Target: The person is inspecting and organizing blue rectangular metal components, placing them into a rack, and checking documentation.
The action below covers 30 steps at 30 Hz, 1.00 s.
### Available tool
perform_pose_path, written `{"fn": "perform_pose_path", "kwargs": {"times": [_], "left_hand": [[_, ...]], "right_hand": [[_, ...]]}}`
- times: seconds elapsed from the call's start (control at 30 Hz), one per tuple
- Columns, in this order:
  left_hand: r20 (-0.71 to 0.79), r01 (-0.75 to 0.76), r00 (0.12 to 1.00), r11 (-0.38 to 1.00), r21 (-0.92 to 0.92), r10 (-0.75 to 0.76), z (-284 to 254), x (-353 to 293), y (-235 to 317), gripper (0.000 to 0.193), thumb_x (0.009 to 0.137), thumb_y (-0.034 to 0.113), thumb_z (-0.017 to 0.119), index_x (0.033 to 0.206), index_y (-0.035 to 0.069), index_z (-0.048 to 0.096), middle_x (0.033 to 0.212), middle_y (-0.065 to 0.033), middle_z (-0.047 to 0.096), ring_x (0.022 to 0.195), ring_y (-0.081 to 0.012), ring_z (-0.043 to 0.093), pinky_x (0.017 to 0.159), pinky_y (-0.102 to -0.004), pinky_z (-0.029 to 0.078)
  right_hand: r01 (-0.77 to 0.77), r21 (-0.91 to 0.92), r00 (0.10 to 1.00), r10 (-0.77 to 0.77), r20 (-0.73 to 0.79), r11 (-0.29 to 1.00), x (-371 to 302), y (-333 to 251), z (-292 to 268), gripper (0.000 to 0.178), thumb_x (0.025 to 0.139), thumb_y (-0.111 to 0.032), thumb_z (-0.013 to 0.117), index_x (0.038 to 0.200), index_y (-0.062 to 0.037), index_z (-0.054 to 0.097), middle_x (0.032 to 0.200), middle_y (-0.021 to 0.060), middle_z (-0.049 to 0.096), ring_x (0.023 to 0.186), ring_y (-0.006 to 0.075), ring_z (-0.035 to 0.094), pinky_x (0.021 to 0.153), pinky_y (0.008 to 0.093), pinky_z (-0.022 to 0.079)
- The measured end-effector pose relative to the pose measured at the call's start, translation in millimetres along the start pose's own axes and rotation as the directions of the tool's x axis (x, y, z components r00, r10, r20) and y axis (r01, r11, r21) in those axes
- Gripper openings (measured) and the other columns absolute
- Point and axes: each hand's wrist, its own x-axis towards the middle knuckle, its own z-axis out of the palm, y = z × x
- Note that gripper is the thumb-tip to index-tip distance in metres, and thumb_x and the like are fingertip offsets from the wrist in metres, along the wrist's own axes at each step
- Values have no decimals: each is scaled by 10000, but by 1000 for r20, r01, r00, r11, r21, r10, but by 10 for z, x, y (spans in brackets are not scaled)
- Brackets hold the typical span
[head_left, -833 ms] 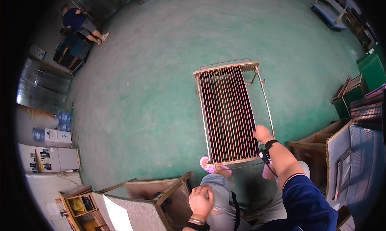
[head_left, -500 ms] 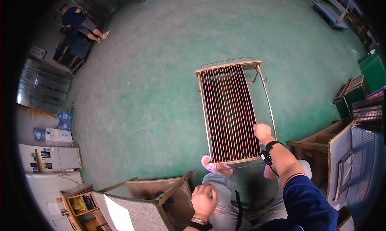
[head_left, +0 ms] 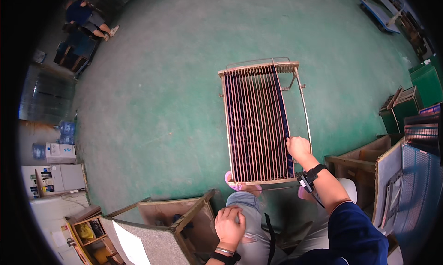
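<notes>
A metal slotted rack (head_left: 303, 103) stands on the floor before me, with several thin upright sheets (head_left: 253, 126) side by side in it. Their narrow edges face up, and dark bluish faces show between them. My right hand (head_left: 299, 147) is closed at the rack's right side, its fingertips on the upper edge of the rightmost sheet (head_left: 282, 109). The slots farther right hold no sheet. My left hand (head_left: 230, 225) rests on my left thigh, holding nothing, its fingers loosely bent.
Wooden stands flank me, one at left (head_left: 177, 209) with a grey padded top, another at right (head_left: 360, 156). Perforated panels (head_left: 417, 186) lean at far right. Beyond are a blue trolley (head_left: 380, 16), green crates (head_left: 427, 82), a water dispenser (head_left: 61, 153) and a person (head_left: 85, 16).
The view has shifted slightly, so the rack sits a little higher and farther left. My right hand stays at the rightmost sheet, which now leans slightly differently; my left hand stays on my thigh.
</notes>
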Motion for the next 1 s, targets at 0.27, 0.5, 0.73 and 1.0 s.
{"fn": "perform_pose_path", "kwargs": {"times": [0.27,0.5,0.73,1.0], "left_hand": [[16,5,1000,999,32,-6,-24,31,12,71,722,104,584,763,122,639,893,5,642,866,-228,580,757,-345,465],[-18,-13,1000,999,40,14,-19,35,9,65,725,102,581,763,118,632,881,-2,637,865,-232,576,752,-349,465],[-35,-14,999,1000,-4,14,19,-71,-63,80,743,164,585,779,119,641,871,-15,631,861,-246,568,770,-368,458],[222,108,969,630,-769,106,-447,-401,240,275,906,295,515,1028,69,613,1030,-74,626,971,-217,574,860,-336,434]], "right_hand": [[18,-9,1000,-19,-19,1000,-332,-104,-377,371,870,-275,473,659,-23,645,636,210,616,614,370,628,593,457,509],[66,70,970,-47,-239,995,-569,-426,-1576,336,856,-266,510,631,-40,615,585,200,582,573,375,597,560,459,490],[224,605,938,-1,-346,764,-1183,-66,-2757,381,912,-212,515,649,63,522,500,55,467,515,56,404,459,270,361],[241,943,970,-89,-226,229,-2117,360,-2684,306,930,-246,511,797,6,623,721,8,617,586,39,519,519,198,418]]}}
